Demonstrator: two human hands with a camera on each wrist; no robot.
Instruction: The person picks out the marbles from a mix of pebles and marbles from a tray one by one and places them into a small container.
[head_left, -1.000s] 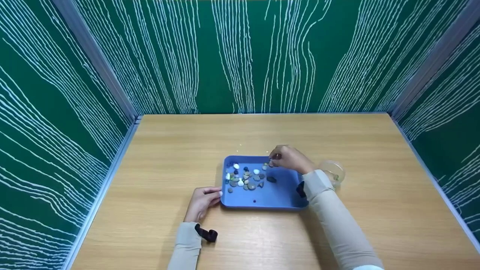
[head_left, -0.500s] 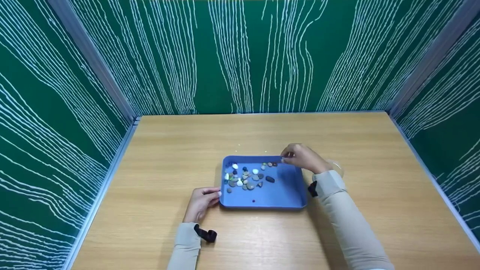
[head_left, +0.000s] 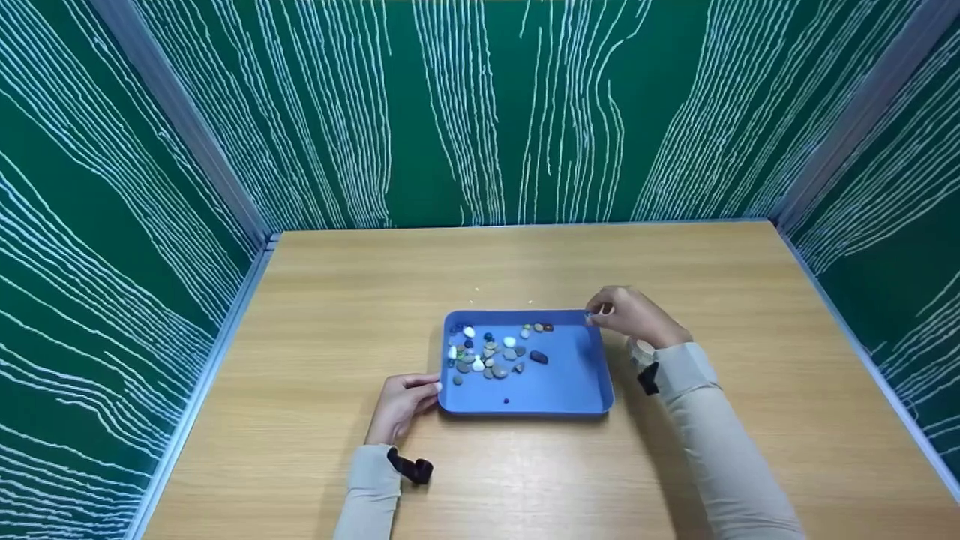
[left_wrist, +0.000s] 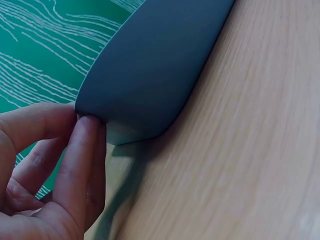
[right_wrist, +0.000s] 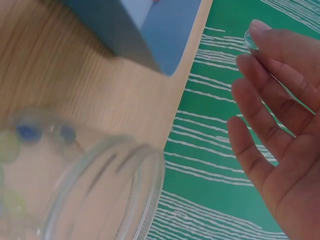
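The blue tray point(head_left: 562, 386) lies on the table with several pebbles and glass stones, mostly in its left half. My left hand point(head_left: 401, 407) pinches the tray's left edge; in the left wrist view, thumb and fingertips meet at its rim point(left_wrist: 95, 70). Over the tray's far right corner is my right hand point(head_left: 636, 315). Its thumb and index finger pinch a clear, bluish-green glass bead point(right_wrist: 251, 42), and the other fingers are spread. Just right of the tray stands a clear jar point(right_wrist: 142, 195), partly hidden by the right wrist in the head view, with coloured beads inside.
The wooden table point(head_left: 360, 300) meets green walls point(head_left: 420, 172) with white lines at the back and sides. Tiny pale bits point(head_left: 530, 301) lie behind the tray. A dark oblong stone point(head_left: 538, 357) and a small dark red bead point(head_left: 506, 400) sit apart from the cluster.
My right hand has moved right, from over the stones to the tray's far right corner, carrying the glass bead. The left hand has stayed at the tray's edge.
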